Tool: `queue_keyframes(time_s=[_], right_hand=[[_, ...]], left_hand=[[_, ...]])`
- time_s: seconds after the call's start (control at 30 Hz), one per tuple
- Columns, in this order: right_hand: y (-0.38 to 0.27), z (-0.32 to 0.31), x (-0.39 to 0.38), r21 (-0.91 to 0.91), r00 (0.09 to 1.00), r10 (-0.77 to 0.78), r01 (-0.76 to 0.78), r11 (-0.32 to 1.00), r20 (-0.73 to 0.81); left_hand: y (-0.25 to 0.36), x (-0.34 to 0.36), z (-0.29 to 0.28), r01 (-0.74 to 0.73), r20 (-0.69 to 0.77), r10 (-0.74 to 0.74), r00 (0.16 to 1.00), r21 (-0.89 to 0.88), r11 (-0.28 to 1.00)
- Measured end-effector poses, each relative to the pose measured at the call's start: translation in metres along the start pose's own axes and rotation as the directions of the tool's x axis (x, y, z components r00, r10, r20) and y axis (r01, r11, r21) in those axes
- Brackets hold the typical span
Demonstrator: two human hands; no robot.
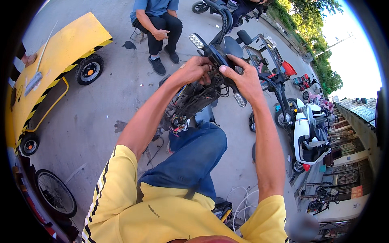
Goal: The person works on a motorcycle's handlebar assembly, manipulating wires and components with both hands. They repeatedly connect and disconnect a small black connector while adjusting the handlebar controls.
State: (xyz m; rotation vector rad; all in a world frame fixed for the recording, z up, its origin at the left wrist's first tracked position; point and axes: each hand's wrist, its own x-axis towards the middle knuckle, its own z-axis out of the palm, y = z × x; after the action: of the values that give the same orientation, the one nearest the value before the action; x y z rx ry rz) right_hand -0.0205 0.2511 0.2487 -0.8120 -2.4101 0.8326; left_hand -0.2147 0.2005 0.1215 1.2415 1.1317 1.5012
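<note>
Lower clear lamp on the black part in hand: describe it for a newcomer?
From the yellow shirt at the bottom, follow the right forearm up to the right hand on the black part. The lamp is the small clear elongated one at that part's lower end. Its twin is at the upper end, above the left hand.

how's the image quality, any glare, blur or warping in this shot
In the head view, the sky at right is blown out to white; in the head view, the fisheye leaves dark corners and tilts the buildings; also in the head view, a round patch at lower right is blurred, while the left hand and right hand look fairly sharp.
</note>
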Motion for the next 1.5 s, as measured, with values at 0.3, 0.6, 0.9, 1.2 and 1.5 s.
queue_keyframes(time_s=[0.3,0.6,0.9,1.2,1.5], right_hand=[[0.001,0.0,0.0,0.051,0.999,0.029,-0.03,0.998,0.029],[-0.009,0.005,-0.004,0.087,0.998,0.056,-0.059,0.994,0.04],[0.003,0.001,0.001,0.087,0.996,0.064,-0.069,0.994,0.059],[0.011,0.002,-0.003,0.205,0.995,0.088,-0.097,0.974,0.052],[-0.001,0.007,-0.009,0.211,0.996,0.083,-0.09,0.973,0.043]], left_hand=[[-0.003,-0.008,0.006,-0.088,-0.021,0.087,0.996,-0.069,0.994],[-0.012,-0.013,0.012,-0.14,-0.065,0.133,0.989,-0.119,0.983],[-0.012,-0.016,0.02,-0.128,-0.13,0.114,0.985,-0.104,0.986],[-0.012,-0.023,0.034,-0.197,-0.224,0.183,0.957,-0.043,0.979],[-0.023,-0.016,0.033,-0.307,-0.263,0.329,0.907,0.122,0.944]])
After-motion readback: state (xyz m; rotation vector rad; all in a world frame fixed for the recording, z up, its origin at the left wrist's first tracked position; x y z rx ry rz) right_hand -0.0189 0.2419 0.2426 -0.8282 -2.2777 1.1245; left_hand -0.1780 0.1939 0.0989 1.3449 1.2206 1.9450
